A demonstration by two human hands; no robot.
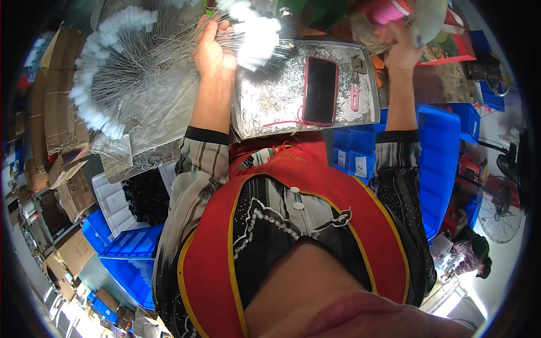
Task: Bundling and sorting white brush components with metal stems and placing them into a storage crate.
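Observation:
My left hand (214, 49) is closed around a bundle of thin wire-stemmed brushes with white bristle tips (256, 42). A wide fan of similar white-tipped brushes (98, 73) lies on the worktable to the left of it. At the upper right, my right hand (401, 49) has its fingers curled; what they hold, if anything, I cannot make out. Just above that hand is a pink spool-like thing (387, 11). Between my hands lies a shallow metal tray (248, 121) strewn with short wire bits. In it rest a phone with a red case (320, 90) and a pink-handled cutter (354, 97).
Blue plastic bins (437, 163) stand below the table on the right, and more blue bins (132, 242) are at the left. Cardboard boxes (62, 90) line the left side. A standing fan (500, 211) and another person (473, 250) are at the far right.

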